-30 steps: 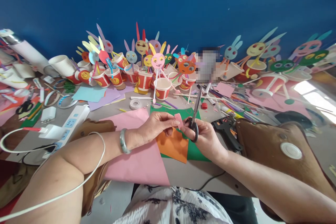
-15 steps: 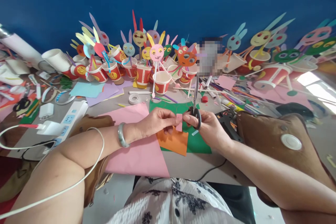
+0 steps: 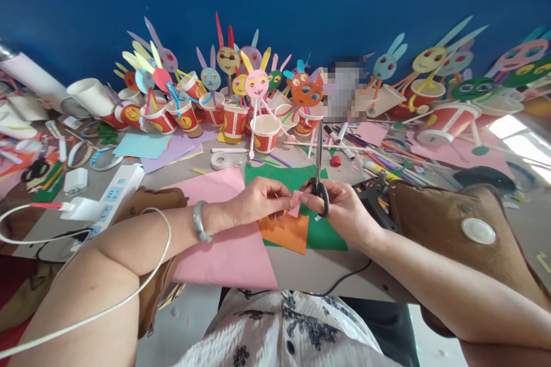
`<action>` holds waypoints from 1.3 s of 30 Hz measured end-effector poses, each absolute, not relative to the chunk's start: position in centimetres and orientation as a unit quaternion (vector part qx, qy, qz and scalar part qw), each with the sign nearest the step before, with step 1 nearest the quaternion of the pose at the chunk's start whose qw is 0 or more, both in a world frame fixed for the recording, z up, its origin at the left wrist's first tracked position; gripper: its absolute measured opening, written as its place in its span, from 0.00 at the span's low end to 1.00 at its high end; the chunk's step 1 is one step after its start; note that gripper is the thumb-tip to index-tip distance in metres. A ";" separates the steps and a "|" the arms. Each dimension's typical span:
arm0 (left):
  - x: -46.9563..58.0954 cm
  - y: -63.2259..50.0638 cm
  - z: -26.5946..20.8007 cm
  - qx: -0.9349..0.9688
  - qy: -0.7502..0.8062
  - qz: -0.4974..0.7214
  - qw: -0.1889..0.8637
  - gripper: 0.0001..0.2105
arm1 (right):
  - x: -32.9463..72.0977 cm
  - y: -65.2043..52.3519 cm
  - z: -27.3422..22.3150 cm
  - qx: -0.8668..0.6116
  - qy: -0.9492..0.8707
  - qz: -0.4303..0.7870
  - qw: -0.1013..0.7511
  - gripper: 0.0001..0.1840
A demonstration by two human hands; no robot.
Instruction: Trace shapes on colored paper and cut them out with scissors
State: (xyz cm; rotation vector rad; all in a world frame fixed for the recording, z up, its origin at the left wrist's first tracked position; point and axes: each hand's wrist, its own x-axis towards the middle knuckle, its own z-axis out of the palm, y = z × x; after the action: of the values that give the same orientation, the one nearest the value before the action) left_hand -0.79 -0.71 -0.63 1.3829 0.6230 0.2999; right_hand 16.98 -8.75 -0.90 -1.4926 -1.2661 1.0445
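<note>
My left hand (image 3: 270,196) pinches a small piece of pink paper (image 3: 295,205) between thumb and fingertips. Black-handled scissors (image 3: 319,175) sit in my right hand (image 3: 340,206), their blades pointing away from me and upward. The right thumb and fingertip also touch the pink piece's right side. Beneath both hands lie an orange paper sheet (image 3: 289,235) and a green sheet (image 3: 331,236). A larger pink sheet (image 3: 224,258) spreads under my left wrist.
Paper cups with paper rabbit-like faces (image 3: 266,133) line the blue wall. A power strip (image 3: 115,198) with white cables stands left, one cable crossing my left arm. Brown cushions (image 3: 456,241) flank the work spot. A tape roll (image 3: 219,160) and pens lie beyond.
The small pink piece has tilted, and my right fingertips have come in closer to it. The scissors have shifted slightly left with my right hand.
</note>
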 end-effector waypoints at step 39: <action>-2.1 -2.9 0.6 0.938 0.128 0.188 0.262 0.13 | 18.6 -7.3 -2.7 -0.585 -0.496 0.292 0.571 0.09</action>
State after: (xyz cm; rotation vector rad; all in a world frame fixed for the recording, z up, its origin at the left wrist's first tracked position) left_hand -2.12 -2.89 0.57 2.5368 0.3474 0.5099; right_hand 18.65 -7.27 -2.65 -1.3720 -1.1633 0.6860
